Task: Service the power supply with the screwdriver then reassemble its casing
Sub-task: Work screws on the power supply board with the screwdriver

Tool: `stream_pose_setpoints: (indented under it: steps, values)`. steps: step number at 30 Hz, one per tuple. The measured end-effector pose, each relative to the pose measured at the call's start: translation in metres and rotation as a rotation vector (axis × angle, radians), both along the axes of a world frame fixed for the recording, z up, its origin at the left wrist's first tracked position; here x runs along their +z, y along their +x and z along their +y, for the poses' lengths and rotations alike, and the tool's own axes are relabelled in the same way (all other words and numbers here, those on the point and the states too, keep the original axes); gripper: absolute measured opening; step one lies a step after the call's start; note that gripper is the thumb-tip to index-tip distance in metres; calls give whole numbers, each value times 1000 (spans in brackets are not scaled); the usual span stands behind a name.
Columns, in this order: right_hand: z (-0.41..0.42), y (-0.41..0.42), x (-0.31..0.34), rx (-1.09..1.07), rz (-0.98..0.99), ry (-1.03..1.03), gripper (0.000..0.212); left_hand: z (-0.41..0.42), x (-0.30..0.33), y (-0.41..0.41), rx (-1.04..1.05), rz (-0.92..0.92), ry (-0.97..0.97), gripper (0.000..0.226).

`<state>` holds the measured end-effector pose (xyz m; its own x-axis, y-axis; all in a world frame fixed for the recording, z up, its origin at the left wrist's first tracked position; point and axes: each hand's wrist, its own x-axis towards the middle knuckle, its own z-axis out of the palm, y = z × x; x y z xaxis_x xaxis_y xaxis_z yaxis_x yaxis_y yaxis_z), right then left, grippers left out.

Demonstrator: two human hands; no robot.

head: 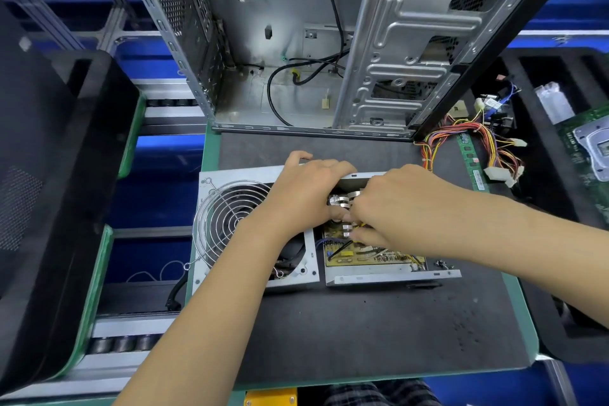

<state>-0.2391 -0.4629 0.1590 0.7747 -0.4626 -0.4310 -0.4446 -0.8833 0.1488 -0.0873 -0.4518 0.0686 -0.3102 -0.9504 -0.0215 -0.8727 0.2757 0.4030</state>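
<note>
The power supply lies opened on the black mat. Its fan cover (230,217) with a wire grille sits on the left. Its base tray (392,277) with the circuit board (365,257) and silver heat sinks (342,199) sits on the right. My left hand (306,188) reaches across the cover and grips the far casing wall by the heat sinks. My right hand (398,208) is curled down into the board, its fingertips pinching at a yellow wire (362,225); the exact hold is hidden. No screwdriver shows clearly.
An empty computer case (296,43) stands open just behind the mat (329,333). A bundle of coloured cables (474,142) and a memory stick (471,161) lie at right. Small screws (443,263) sit by the tray's right end. Black trays flank both sides.
</note>
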Motion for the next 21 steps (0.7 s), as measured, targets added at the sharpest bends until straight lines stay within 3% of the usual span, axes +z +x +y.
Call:
stream_pose_setpoints:
  steps: [8, 11, 15, 19, 21]
  values:
    - [3, 6, -4, 57, 8, -20, 28, 0, 3, -1, -3, 7, 31, 51]
    - [2, 11, 2, 56, 7, -35, 26, 4, 7, 2, -23, 118, 27, 51]
    - [1, 18, 11, 74, 49, -32, 8, 11, 14, 7, -28, 309, -37, 31]
    - [3, 25, 13, 61, 73, -47, 3, 19, 12, 11, 1, 277, -101, 20]
    - [6, 27, 12, 74, 78, -56, 13, 23, 12, 15, 0, 272, -84, 19]
